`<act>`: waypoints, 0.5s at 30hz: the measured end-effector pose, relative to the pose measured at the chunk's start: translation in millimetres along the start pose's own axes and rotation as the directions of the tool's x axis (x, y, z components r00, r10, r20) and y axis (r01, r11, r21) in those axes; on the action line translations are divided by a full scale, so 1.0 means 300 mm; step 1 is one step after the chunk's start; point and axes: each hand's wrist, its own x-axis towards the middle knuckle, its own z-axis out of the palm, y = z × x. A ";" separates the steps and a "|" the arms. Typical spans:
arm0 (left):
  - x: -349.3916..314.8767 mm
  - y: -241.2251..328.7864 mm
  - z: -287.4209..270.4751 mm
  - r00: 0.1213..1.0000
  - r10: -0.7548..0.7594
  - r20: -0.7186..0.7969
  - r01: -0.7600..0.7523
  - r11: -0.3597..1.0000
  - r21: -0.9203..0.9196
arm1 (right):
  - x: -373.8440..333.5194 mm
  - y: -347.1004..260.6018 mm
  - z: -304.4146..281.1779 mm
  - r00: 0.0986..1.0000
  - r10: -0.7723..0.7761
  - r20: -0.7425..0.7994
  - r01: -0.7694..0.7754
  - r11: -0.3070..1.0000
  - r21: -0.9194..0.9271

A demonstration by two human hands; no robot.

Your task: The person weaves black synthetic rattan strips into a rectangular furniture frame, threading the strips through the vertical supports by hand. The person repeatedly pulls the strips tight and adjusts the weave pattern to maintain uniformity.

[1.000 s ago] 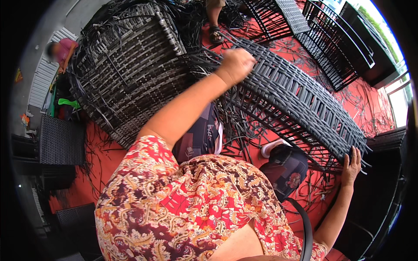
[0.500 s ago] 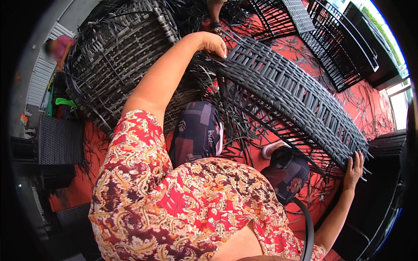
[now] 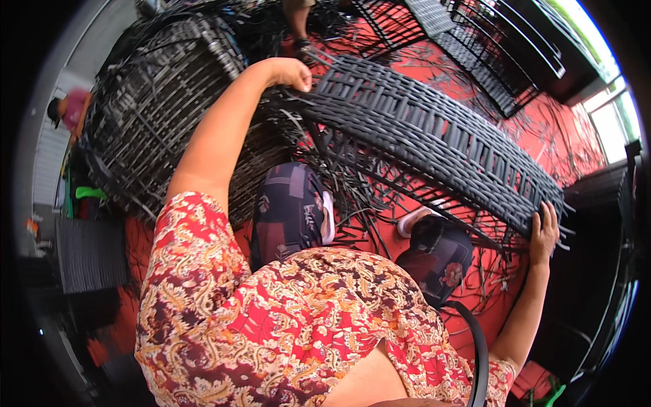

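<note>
A long, curved piece of wicker furniture (image 3: 434,146), woven from dark grey strips over a black frame, slants in front of my knees. My left hand (image 3: 291,73) is closed at its upper left end, where loose strips stick out; what lies inside the fingers is partly hidden. At the lower right end my right hand (image 3: 544,234) rests with fingers stretched and slightly apart against the woven edge, beside more projecting strip ends. Its thumb is hidden. Open gaps show in the middle band of the weave, and black bars of the frame show below.
A large, loosely woven wicker piece (image 3: 169,102) stands at the left. Cut strips (image 3: 352,203) litter the red floor (image 3: 563,146). Black furniture frames (image 3: 502,54) stand at the far right, dark stacked pieces (image 3: 597,271) by my right arm. Another person's foot (image 3: 302,46) is near my left hand.
The view has shifted, so most things appear farther left. Both hands stay at the same ends of the wicker piece. The person at the far left has changed posture.
</note>
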 end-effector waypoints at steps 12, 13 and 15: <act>-0.036 0.086 0.023 0.937 -0.301 -0.176 0.146 0.796 -0.587 | -0.013 -0.036 0.039 0.978 0.016 -0.208 -0.018 1.000 -0.007; -0.012 0.034 -0.001 0.958 -0.266 -0.107 0.160 0.805 -0.571 | -0.018 -0.032 0.044 0.978 0.028 -0.206 -0.032 0.999 -0.018; 0.032 0.012 -0.004 0.965 -0.247 -0.084 0.165 0.827 -0.538 | -0.025 -0.017 0.043 0.982 0.046 -0.181 -0.052 0.998 -0.025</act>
